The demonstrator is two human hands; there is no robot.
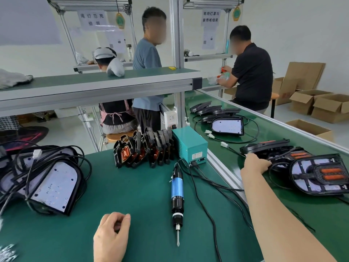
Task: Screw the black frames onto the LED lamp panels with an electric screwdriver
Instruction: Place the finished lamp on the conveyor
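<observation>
Your right hand (257,163) is out on the lamp (268,146) on the conveyor (245,118), beyond the bench's (132,186) right edge, its fingers hidden. Your left hand (111,235) sits curled at the front edge, and I cannot tell whether it holds anything. The screwdriver (176,190) lies between them, tip toward you.

My green-topped bench (143,186) carries the electric screwdriver (177,195) at its centre, lying flat with the bit toward me. At 9 o'clock sits a heap of LED lamp panels (54,186). At 12 o'clock a row of black frames (143,148) stands on edge, a teal power box (190,144) just beside its right end. Small silvery parts (7,252), blurred, lie at 7 o'clock.
</observation>
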